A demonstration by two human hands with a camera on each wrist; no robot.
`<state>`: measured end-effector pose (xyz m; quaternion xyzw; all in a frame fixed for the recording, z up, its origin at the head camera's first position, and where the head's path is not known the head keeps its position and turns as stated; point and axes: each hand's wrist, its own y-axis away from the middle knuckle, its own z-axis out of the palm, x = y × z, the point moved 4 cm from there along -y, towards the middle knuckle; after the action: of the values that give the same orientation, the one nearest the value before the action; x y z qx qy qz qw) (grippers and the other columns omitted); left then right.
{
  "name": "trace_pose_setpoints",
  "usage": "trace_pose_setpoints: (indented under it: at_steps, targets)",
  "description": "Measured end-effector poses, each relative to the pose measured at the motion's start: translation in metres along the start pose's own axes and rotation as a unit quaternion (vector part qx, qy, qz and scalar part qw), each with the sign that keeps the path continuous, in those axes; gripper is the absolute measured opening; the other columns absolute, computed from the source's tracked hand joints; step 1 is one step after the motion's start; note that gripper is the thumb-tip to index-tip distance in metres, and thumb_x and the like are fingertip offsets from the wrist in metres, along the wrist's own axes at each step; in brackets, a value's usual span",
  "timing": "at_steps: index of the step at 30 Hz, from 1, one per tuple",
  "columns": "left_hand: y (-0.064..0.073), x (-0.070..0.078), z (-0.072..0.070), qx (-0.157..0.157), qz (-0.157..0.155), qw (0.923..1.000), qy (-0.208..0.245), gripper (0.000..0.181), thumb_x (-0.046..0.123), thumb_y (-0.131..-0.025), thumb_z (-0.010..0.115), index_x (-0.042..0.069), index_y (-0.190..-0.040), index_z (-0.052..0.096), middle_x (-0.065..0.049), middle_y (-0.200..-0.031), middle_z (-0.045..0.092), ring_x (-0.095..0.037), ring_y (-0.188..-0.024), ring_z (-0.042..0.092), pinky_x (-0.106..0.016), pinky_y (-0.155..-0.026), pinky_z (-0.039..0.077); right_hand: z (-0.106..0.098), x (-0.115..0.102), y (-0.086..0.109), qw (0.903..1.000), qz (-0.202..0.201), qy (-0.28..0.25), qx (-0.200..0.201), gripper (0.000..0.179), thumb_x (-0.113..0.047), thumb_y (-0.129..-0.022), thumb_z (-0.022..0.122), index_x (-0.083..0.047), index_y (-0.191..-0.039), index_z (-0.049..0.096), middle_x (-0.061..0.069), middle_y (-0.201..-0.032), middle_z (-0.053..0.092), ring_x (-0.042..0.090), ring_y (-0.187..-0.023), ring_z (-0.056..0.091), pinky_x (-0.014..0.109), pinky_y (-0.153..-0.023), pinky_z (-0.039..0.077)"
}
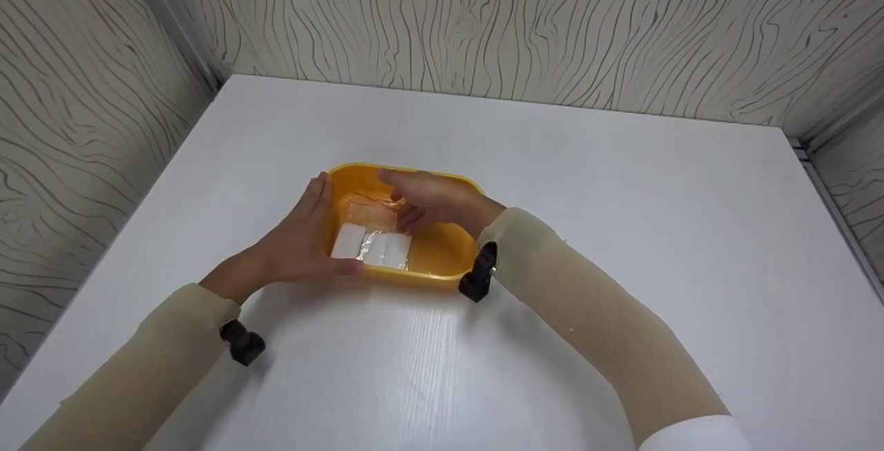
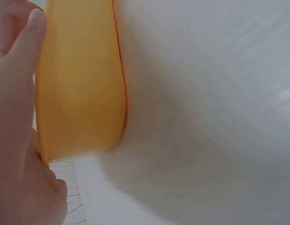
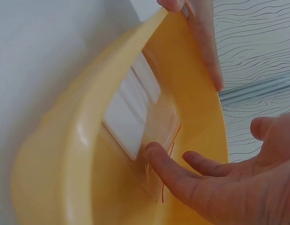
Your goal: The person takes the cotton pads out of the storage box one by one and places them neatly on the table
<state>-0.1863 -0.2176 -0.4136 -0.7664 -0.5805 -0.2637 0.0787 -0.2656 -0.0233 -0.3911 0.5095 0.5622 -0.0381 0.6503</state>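
A yellow oblong tub [image 1: 445, 254] stands on the white table. My left hand [image 1: 297, 247] grips its left end, thumb along the near rim and fingers at the end wall. Inside lie flat white pieces [image 3: 123, 119] in clear, shiny plastic wrapping [image 1: 371, 215], which has a thin red line along one edge. Over the tub's right part reaches my right hand [image 1: 438, 201], with fingers loosely spread. In the right wrist view one fingertip [image 3: 154, 149] is right at the clear wrapping, and the thumb stands apart. Nothing is gripped by this hand.
The white table [image 1: 656, 230] extends around the tub. Behind it rises a wall [image 1: 469, 23] with a wood-grain line pattern, and a similar wall [image 1: 69, 92] stands at the left. Both forearms wear pale sleeves [image 1: 566, 292] with small black wrist mounts [image 1: 478, 275].
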Motion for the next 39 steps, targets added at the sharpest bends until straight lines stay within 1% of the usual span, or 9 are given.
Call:
trace_pose_setpoints:
  at_steps: [5, 9, 13, 16, 18, 22, 24, 32, 39]
  targets:
    - [0.001, 0.0, -0.001, 0.0, -0.001, 1.0, 0.003, 0.145, 0.078, -0.072, 0.072, 0.001, -0.159, -0.016, -0.015, -0.168, -0.019, -0.032, -0.156, -0.012, -0.055, -0.123, 0.013, 0.001, -0.001, -0.001, 0.9999, -0.007, 0.004, 0.008, 0.07, -0.053, -0.105, 0.046, 0.004, -0.145, 0.045, 0.024, -0.136, 0.057, 0.033, -0.117, 0.06, 0.039, -0.103, 0.051]
    - [0.002, -0.001, -0.001, 0.0, -0.001, 1.0, 0.005, 0.145, 0.078, -0.072, 0.072, 0.001, -0.159, -0.016, -0.016, -0.168, -0.018, -0.033, -0.156, -0.01, -0.056, -0.122, 0.014, 0.004, -0.001, -0.003, 0.9997, -0.019, 0.01, 0.009, 0.065, -0.054, -0.105, 0.046, -0.002, -0.144, 0.049, 0.022, -0.136, 0.055, 0.033, -0.117, 0.059, 0.04, -0.104, 0.051]
    - [0.002, -0.002, 0.0, 0.001, -0.003, 0.9999, 0.01, 0.146, 0.078, -0.072, 0.072, 0.003, -0.159, -0.017, -0.016, -0.168, -0.018, -0.034, -0.156, -0.008, -0.057, -0.122, 0.016, 0.005, 0.0, -0.003, 0.9993, -0.023, 0.02, 0.02, 0.062, -0.056, -0.103, 0.048, -0.008, -0.141, 0.054, 0.017, -0.135, 0.056, 0.031, -0.117, 0.059, 0.039, -0.103, 0.05]
    - [0.003, -0.002, 0.0, 0.005, 0.0, 0.9999, 0.013, 0.146, 0.078, -0.072, 0.072, 0.002, -0.159, -0.017, -0.017, -0.168, -0.018, -0.035, -0.156, -0.008, -0.057, -0.122, 0.016, 0.006, 0.0, -0.001, 0.999, -0.017, 0.026, 0.034, 0.065, -0.059, -0.101, 0.05, -0.007, -0.141, 0.054, 0.015, -0.133, 0.059, 0.03, -0.118, 0.059, 0.038, -0.104, 0.049]
    - [0.003, -0.002, -0.001, 0.005, 0.003, 0.9999, 0.013, 0.145, 0.077, -0.073, 0.073, 0.001, -0.159, -0.016, -0.018, -0.168, -0.018, -0.035, -0.156, -0.008, -0.056, -0.122, 0.016, 0.006, -0.001, 0.0, 0.9988, -0.02, 0.026, 0.036, 0.067, -0.059, -0.101, 0.05, -0.005, -0.141, 0.053, 0.015, -0.134, 0.059, 0.031, -0.12, 0.058, 0.04, -0.106, 0.047]
    - [0.003, -0.002, -0.001, 0.007, 0.009, 0.9998, 0.014, 0.144, 0.075, -0.074, 0.074, 0.0, -0.159, -0.015, -0.018, -0.168, -0.018, -0.035, -0.156, -0.008, -0.055, -0.122, 0.017, 0.007, -0.003, -0.001, 0.9985, -0.044, 0.019, 0.028, 0.066, -0.057, -0.103, 0.046, -0.005, -0.145, 0.05, 0.015, -0.143, 0.053, 0.032, -0.126, 0.053, 0.043, -0.112, 0.042]
    - [0.003, -0.003, -0.001, 0.006, 0.008, 0.9998, 0.016, 0.144, 0.076, -0.073, 0.074, 0.001, -0.159, -0.015, -0.016, -0.168, -0.018, -0.034, -0.156, -0.008, -0.054, -0.122, 0.018, 0.008, -0.003, -0.001, 0.9981, -0.054, 0.015, 0.026, 0.065, -0.056, -0.104, 0.045, -0.006, -0.146, 0.05, 0.014, -0.146, 0.05, 0.032, -0.128, 0.052, 0.043, -0.113, 0.041]
    - [0.003, -0.003, 0.0, 0.008, 0.016, 0.9997, 0.019, 0.143, 0.074, -0.074, 0.074, 0.001, -0.159, -0.016, -0.017, -0.168, -0.017, -0.034, -0.156, -0.007, -0.055, -0.122, 0.018, 0.013, -0.006, -0.003, 0.9961, -0.084, -0.005, 0.026, 0.061, -0.049, -0.106, 0.046, -0.004, -0.147, 0.048, 0.014, -0.147, 0.049, 0.032, -0.131, 0.049, 0.041, -0.115, 0.04]
    - [0.004, -0.003, 0.0, 0.009, 0.018, 0.9996, 0.018, 0.142, 0.074, -0.075, 0.074, 0.002, -0.159, -0.015, -0.017, -0.168, -0.017, -0.033, -0.156, -0.007, -0.054, -0.122, 0.018, 0.015, -0.005, -0.005, 0.9944, -0.102, -0.01, 0.024, 0.058, -0.047, -0.106, 0.045, -0.004, -0.145, 0.05, 0.013, -0.147, 0.05, 0.031, -0.131, 0.052, 0.04, -0.112, 0.043]
